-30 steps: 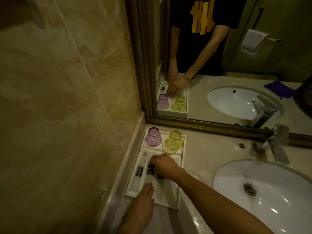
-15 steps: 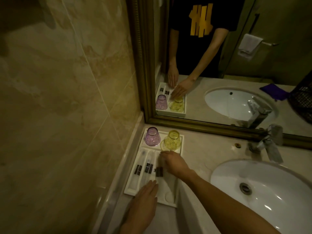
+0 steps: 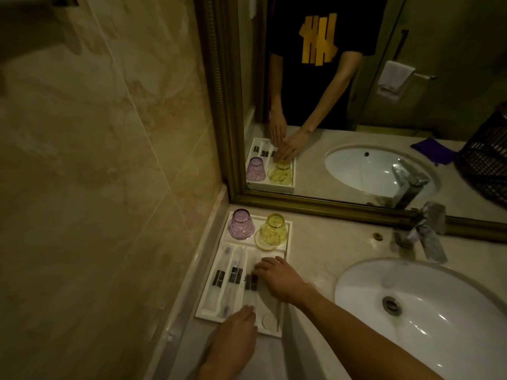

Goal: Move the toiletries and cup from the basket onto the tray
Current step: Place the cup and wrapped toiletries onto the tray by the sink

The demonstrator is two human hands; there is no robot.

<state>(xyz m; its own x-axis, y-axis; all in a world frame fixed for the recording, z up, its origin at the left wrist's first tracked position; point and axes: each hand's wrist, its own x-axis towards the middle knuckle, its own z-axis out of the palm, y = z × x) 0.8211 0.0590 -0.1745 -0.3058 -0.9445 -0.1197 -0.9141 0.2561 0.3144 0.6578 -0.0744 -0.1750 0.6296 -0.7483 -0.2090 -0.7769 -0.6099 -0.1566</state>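
Observation:
A white tray [image 3: 286,244] lies on the counter in the corner by the wall and mirror. At its far end stand a purple cup [image 3: 241,224] and a yellow cup [image 3: 274,229], both upside down. Three wrapped toiletry packets [image 3: 235,275] with dark labels lie side by side in the tray's long slots. My right hand [image 3: 277,278] rests flat on the rightmost packet, fingers spread. My left hand [image 3: 236,331] lies on the tray's near edge, fingers flat. The dark basket [image 3: 485,157] shows only in the mirror at the right.
A white sink [image 3: 428,316] fills the counter to the right, with a chrome tap [image 3: 428,231] behind it. The framed mirror [image 3: 343,105] runs along the back. A tiled wall [image 3: 96,187] closes off the left. A purple cloth [image 3: 434,152] appears in the reflection.
My right hand has shifted slightly along the rightmost packet in the tray. My left hand stays at the tray's near edge. The camera has tilted a little.

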